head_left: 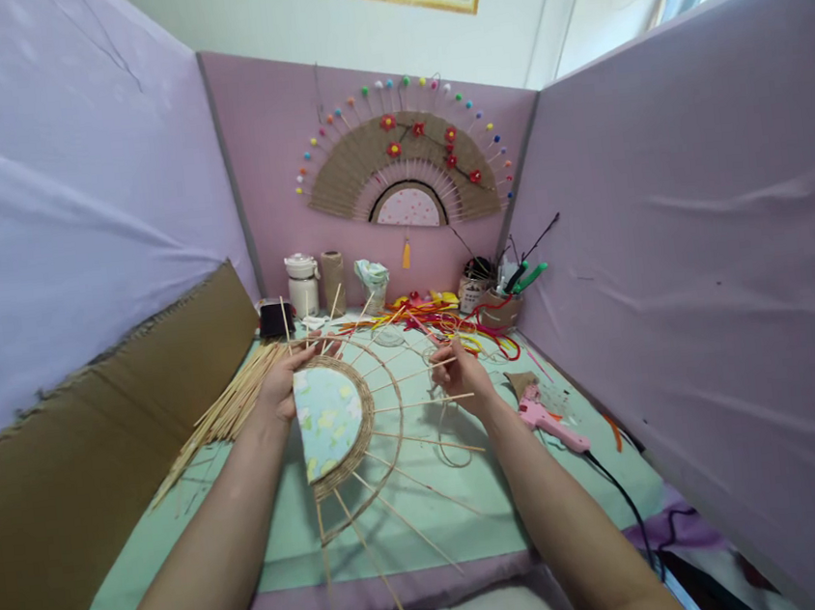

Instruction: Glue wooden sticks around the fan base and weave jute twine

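A half-made fan [330, 422] is held upright and turned on its side above the table. Its half-round centre is pale blue flowered cloth, bordered by wound twine [365, 402]. Thin wooden sticks [405, 496] radiate from it, crossed by an outer arc of twine [400, 412]. My left hand [288, 381] is closed around the fan's upper left edge, some fingers hidden behind it. My right hand [462, 375] pinches a strand of twine close to the stick tips at the right. Loose twine [455, 460] hangs in a loop below that hand.
A pink glue gun [552, 424] with a black cord lies at right. Bundled sticks [232, 401] lie left, beside a cardboard sheet [135, 421]. Behind are coloured cords [445, 318], a white jar [303, 285], a twine spool [333, 282] and a tool pot [501, 310]. A finished fan [342, 171] hangs on the back panel.
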